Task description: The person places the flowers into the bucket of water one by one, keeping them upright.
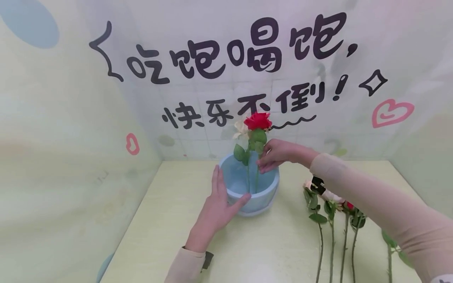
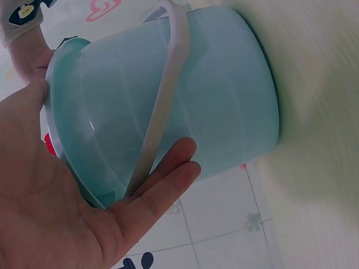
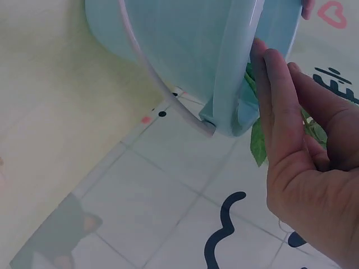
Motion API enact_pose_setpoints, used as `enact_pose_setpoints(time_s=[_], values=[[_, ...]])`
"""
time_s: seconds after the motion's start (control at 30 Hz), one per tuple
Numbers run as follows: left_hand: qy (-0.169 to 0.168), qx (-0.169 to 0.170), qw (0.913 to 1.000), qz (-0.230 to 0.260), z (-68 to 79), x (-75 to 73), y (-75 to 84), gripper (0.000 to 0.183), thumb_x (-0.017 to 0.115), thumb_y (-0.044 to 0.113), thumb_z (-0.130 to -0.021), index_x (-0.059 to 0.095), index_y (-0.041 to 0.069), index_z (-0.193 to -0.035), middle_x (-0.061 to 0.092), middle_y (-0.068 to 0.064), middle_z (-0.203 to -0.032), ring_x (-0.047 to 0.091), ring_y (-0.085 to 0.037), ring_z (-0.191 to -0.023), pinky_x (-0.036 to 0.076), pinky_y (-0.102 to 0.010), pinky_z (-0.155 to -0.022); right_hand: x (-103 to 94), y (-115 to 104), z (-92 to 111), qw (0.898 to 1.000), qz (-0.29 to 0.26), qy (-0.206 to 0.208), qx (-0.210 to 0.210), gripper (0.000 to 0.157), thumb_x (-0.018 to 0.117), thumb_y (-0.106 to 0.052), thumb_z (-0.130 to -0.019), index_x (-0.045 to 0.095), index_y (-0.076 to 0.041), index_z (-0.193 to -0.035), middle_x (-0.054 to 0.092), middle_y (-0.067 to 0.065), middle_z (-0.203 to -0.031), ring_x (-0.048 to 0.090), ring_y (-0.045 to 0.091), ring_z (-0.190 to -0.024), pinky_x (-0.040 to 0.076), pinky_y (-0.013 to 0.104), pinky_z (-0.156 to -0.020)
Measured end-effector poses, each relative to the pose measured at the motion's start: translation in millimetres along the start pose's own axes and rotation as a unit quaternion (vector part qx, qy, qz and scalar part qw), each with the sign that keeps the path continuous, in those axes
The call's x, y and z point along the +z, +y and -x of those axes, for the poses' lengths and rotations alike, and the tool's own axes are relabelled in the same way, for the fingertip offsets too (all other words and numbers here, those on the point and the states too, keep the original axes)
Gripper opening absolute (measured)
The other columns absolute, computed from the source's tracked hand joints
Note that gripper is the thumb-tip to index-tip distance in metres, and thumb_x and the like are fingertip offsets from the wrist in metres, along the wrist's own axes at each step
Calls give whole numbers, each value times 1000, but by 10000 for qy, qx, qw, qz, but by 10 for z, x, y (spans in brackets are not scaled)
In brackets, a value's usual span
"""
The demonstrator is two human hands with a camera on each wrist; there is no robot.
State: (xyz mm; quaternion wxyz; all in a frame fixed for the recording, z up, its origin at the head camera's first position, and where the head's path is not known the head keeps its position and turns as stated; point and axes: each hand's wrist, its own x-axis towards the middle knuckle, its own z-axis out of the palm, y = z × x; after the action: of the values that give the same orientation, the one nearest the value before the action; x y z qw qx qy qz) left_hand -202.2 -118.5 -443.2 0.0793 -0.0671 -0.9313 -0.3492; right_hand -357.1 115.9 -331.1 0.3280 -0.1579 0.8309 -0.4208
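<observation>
– So, hands?
– Right hand (image 1: 277, 154) pinches the red rose (image 1: 258, 121) by its stem. Left hand (image 1: 216, 208) unclenched: fingers straight along left side of blue bucket (image 1: 255, 203), thumb on near rim.
– Rose position?
– Bloom above bucket, stem down inside. Cream rose (image 1: 240, 127) just beside it. More roses (image 1: 330, 208) lie on table (image 1: 170, 220), right of bucket.

A pale yellow-green desk (image 1: 170, 220) carries a light blue bucket (image 1: 255, 203), standing upright; to the bucket's right lie four flowers (image 1: 318, 218) side by side, blooms at the end nearer the bucket; farther right of it lies another leafy stem (image 1: 390, 259), partly hidden.
</observation>
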Motion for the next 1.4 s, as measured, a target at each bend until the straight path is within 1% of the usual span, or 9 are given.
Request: enact_pose_setpoints(time_s=[0.1,0.23,0.4,0.53,0.63,0.83,0.97,1.13,1.4], values=[[7,-1,10000,3,4,1,2,123,54,84,-91,-14,17,-169,13,-16,-175,71,-40,-109,60,-50,-88,-4,20,-29,9999,104,90,-30,21,73,-7,-100,68,11,-110,79,19,-94,79,21,-83,63,31,-78],[30,16,10000,44,1,0,1,122,55,82,-92,-13,17,-169,9,-13,-176,70,-40,-110,60,-51,-88,-2,71,-106,9997,18,228,-20,18,72,-5,-101,71,12,-104,79,19,-89,78,18,-76,63,31,-75],[26,35,10000,27,-6,6,-9,122,55,82,-92,-13,16,-169,-3,-6,-177,69,-40,-113,60,-51,-89,27,124,-208,9990,-118,426,65,16,71,-3,-101,71,12,-100,78,17,-84,77,15,-69,63,31,-73],[3,24,10000,-25,-11,6,-7,123,54,83,-92,-14,16,-169,-1,-7,-177,69,-40,-112,60,-51,-89,58,132,-241,9982,-77,588,104,16,72,-4,-100,71,12,-97,78,16,-81,76,15,-67,63,32,-72],[-7,30,10000,-31,-11,4,-3,123,54,83,-92,-15,16,-169,1,-9,-177,69,-40,-113,60,-51,-89,83,116,-239,9974,-70,704,128,17,72,-4,-100,72,12,-96,78,16,-80,77,16,-67,63,31,-70],[-11,6,10000,-13,-5,-1,3,122,54,82,-92,-15,16,-169,-1,-8,-177,70,-39,-110,60,-50,-87,119,81,-208,9964,-33,833,179,17,72,-5,-100,73,11,-95,77,15,-80,77,16,-67,63,29,-67],[-9,16,10000,-19,-8,7,-2,122,55,81,-93,-14,17,-169,-2,-7,-177,70,-39,-108,60,-49,-86,123,86,-202,9960,-24,882,151,18,72,-5,-100,73,13,-98,78,16,-81,77,17,-68,63,31,-69],[-19,-7,10000,-38,-9,7,-2,122,54,83,-92,-14,17,-169,0,-7,-177,69,-40,-112,60,-50,-88,145,70,-184,9956,36,930,126,19,71,-5,-101,73,14,-100,78,18,-83,77,18,-69,64,34,-72],[-33,-46,10000,-11,-5,6,5,123,53,84,-91,-15,18,-169,-1,-7,-177,68,-41,-116,59,-52,-91,137,61,-163,9960,260,842,122,19,71,-6,-101,73,13,-100,78,18,-85,78,19,-72,64,34,-74]])
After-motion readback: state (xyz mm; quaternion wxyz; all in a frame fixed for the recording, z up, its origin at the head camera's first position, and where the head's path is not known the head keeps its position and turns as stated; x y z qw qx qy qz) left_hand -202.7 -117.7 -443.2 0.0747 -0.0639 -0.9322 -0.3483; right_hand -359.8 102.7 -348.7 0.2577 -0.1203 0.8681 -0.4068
